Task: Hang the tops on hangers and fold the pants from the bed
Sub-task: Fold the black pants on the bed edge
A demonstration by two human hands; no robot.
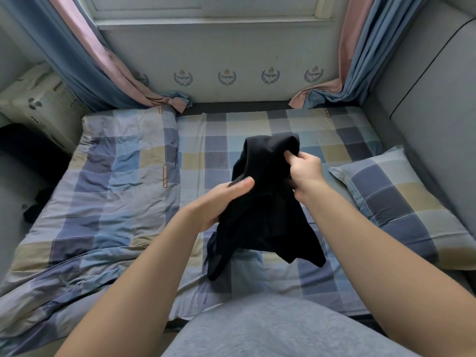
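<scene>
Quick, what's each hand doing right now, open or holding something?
Left hand: holds the black garment, thumb on top, fingers hidden behind the cloth.
Right hand: grips the same garment near its top, fingers curled.

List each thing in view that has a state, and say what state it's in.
black garment: crumpled, held up above the bed, not folded.
left hand: grips the garment's lower side.
right hand: grips the garment's upper edge.
quilt: rumpled, spread on the bed's left side.
pillow: lying flat on the bed's right side.
curtains: drawn aside, ends bunched by the bed head.
</scene>
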